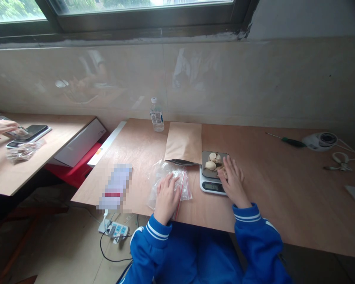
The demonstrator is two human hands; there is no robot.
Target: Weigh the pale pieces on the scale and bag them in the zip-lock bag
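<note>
My left hand (167, 199) rests with fingers spread on a heap of clear zip bags (158, 179) with red seal strips, near the table's front edge. Over the right side of a kitchen scale (205, 185) is my right hand (233, 183), its fingers stretched out. Several pale mushroom-like pieces (210, 165) lie on the scale's dark plate, and the fingers partly cover some of them. The scale's small display is lit, but I cannot read it. Just behind the bags lies a brown paper pouch (184, 140), its dark mouth towards me.
A water bottle (157, 116) stands at the back. To the right are a screwdriver (294, 142) and a white camera (319, 141) with its cable. A blurred-out item (115, 185) lies front left. Another person's hand (1, 128) works at the left table (56, 136).
</note>
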